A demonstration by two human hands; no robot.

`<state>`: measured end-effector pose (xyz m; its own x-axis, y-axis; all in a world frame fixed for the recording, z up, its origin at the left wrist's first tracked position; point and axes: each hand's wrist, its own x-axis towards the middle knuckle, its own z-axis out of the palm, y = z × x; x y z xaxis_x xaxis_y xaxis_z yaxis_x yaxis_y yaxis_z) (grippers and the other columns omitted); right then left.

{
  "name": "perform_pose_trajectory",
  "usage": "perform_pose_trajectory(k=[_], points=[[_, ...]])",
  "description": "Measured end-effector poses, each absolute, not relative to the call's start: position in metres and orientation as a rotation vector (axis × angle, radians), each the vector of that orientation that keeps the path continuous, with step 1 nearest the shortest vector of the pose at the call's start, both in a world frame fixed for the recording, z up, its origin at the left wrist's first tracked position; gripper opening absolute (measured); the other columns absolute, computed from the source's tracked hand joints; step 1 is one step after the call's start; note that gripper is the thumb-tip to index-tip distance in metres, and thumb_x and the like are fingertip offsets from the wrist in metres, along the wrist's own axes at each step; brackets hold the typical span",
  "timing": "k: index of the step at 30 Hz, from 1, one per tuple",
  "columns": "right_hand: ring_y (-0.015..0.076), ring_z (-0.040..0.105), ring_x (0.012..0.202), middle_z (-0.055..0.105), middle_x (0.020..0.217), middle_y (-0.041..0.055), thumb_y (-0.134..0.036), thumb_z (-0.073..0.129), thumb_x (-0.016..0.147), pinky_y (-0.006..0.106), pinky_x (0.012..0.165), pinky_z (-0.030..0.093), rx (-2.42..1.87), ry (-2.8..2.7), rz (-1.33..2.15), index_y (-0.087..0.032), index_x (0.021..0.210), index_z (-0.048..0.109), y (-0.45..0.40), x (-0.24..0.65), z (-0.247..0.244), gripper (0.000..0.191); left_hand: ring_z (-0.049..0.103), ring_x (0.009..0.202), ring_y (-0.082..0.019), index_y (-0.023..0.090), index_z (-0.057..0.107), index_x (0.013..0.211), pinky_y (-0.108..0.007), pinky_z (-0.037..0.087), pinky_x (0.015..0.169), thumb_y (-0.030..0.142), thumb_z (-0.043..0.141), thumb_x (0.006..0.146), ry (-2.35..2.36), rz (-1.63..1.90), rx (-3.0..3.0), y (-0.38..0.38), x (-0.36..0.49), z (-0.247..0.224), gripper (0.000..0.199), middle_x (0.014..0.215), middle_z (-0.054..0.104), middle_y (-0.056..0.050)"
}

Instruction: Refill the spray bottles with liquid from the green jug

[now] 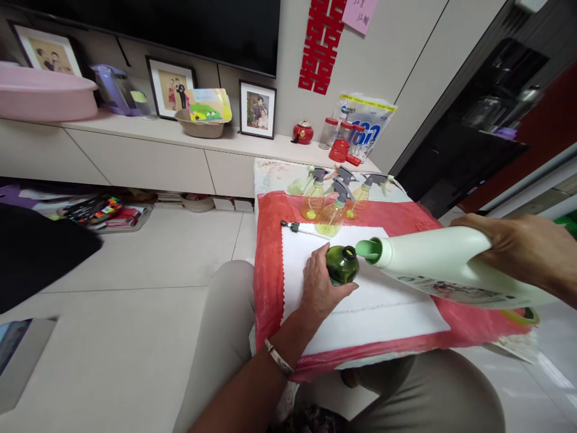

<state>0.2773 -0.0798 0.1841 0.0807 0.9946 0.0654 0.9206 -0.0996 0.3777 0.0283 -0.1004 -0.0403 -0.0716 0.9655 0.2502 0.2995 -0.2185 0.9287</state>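
Note:
My left hand is wrapped around a small dark green bottle standing uncapped on the white sheet. In my right hand is a large pale green jug, gripped by its handle and tipped on its side. Its green pouring spout points at the bottle's mouth, very near it; whether they touch I cannot tell. Liquid inside the bottle and any stream from the spout are hard to make out. Behind the bottle lies a black pump top with a thin tube.
Several yellow-tinted spray bottles with grey trigger heads stand at the back of the table on a red cloth. Beyond, a low cabinet carries a red pot, lidded jars, a printed plastic bag and framed photos.

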Motion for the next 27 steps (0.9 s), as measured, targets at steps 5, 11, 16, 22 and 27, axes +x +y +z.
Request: perform_pose_trajectory(k=[5, 11, 16, 22, 27], points=[[0.0175, 0.059, 0.066, 0.067, 0.078, -0.0045, -0.032, 0.056, 0.056, 0.024, 0.055, 0.035, 2.058, 1.952, 0.517, -0.040, 0.114, 0.067, -0.078, 0.278, 0.184, 0.060, 0.052, 0.125, -0.036, 0.021, 0.037, 0.139, -0.055, 0.040, 0.107, 0.026, 0.091, 0.053, 1.386, 1.325, 1.559, -0.100, 0.028, -0.041, 0.101, 0.130, 0.054, -0.014], [0.0168, 0.057, 0.062, 0.065, 0.074, -0.0034, -0.029, 0.056, 0.055, 0.023, 0.054, 0.031, 2.076, 1.931, 0.530, -0.038, 0.109, 0.068, -0.078, 0.270, 0.188, 0.056, 0.052, 0.125, -0.035, 0.022, 0.037, 0.139, -0.055, 0.040, 0.107, 0.027, 0.092, 0.053, 1.380, 1.329, 1.562, -0.099, 0.028, -0.043, 0.102, 0.131, 0.053, -0.013], [0.0171, 0.058, 0.068, 0.067, 0.078, -0.0059, -0.029, 0.061, 0.056, 0.024, 0.058, 0.032, 2.059, 1.904, 0.516, -0.040, 0.107, 0.068, -0.078, 0.264, 0.192, 0.053, 0.051, 0.125, -0.035, 0.019, 0.036, 0.139, -0.053, 0.039, 0.109, 0.028, 0.092, 0.053, 1.383, 1.323, 1.563, -0.099, 0.028, -0.042, 0.103, 0.131, 0.053, -0.014], [0.0175, 0.058, 0.069, 0.069, 0.084, -0.0055, -0.030, 0.061, 0.058, 0.025, 0.057, 0.034, 2.032, 1.876, 0.552, -0.040, 0.113, 0.067, -0.076, 0.264, 0.193, 0.056, 0.051, 0.125, -0.035, 0.019, 0.036, 0.139, -0.053, 0.039, 0.109, 0.027, 0.092, 0.053, 1.381, 1.338, 1.574, -0.100, 0.028, -0.042, 0.103, 0.131, 0.053, -0.014], [0.0167, 0.058, 0.069, 0.068, 0.085, -0.0058, -0.029, 0.063, 0.059, 0.025, 0.056, 0.032, 2.026, 1.849, 0.537, -0.042, 0.114, 0.066, -0.078, 0.257, 0.197, 0.057, 0.052, 0.125, -0.034, 0.020, 0.038, 0.139, -0.051, 0.040, 0.109, 0.027, 0.092, 0.053, 1.380, 1.362, 1.577, -0.100, 0.029, -0.042, 0.102, 0.131, 0.054, -0.013]])
